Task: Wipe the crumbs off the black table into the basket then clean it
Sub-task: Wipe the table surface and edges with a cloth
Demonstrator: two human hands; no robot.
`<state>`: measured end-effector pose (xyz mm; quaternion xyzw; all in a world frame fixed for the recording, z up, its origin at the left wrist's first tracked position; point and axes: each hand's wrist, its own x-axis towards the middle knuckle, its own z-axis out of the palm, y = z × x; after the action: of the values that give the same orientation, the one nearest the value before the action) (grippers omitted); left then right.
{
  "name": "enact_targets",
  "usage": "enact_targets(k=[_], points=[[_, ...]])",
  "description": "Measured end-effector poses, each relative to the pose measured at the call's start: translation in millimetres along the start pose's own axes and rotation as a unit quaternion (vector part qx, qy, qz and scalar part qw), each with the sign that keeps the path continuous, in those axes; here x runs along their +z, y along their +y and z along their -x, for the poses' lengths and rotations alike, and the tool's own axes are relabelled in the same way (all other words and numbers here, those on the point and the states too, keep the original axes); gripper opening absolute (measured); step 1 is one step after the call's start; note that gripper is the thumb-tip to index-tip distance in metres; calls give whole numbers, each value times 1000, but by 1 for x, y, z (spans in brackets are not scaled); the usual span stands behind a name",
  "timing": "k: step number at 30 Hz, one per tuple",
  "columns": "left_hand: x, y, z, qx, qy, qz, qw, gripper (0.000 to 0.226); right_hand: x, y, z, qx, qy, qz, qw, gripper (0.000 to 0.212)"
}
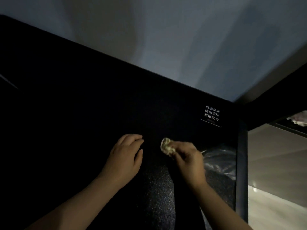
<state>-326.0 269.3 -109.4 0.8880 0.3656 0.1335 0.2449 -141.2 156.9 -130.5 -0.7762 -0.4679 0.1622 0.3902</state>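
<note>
The black glass table (83, 105) fills the left and middle of the head view, in dim light. My left hand (124, 156) rests flat on it, fingers loosely apart, holding nothing. To its right my right hand (189, 161) pinches a crumpled pale wad of tissue (167, 146) against the tabletop. Just right of that hand, seen under the glass, lies a basket lined with a clear plastic bag (219, 160). Crumbs are too small and dark to make out.
A white-lettered sticker (211, 114) sits near the table's far right corner. The table's right edge (241, 163) drops to a pale floor (274, 163). A grey wall (182, 39) runs behind the table. Something pale lies at the far right (299, 121).
</note>
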Motion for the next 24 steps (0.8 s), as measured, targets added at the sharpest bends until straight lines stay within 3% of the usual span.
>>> enact_targets(k=[3,6,8,12,19,24], points=[[-6,-3,25,-2,-27,-22,999,50,-4,-8,11,5,-3,-31,1000,25],[-5,-11,36,-7,-46,-53,998,55,-15,2,-18,70,148,-50,985,19],[-3,-14,39,-7,-44,-76,996,55,-17,14,-39,120,197,-37,972,19],[-1,-16,39,-3,-39,-95,995,54,-3,22,-38,105,163,21,981,23],[-5,-19,40,2,-50,-74,996,47,17,-25,57,35,41,-2,999,33],[-5,-23,42,18,-49,-65,997,49,-7,-14,23,94,148,-50,983,18]])
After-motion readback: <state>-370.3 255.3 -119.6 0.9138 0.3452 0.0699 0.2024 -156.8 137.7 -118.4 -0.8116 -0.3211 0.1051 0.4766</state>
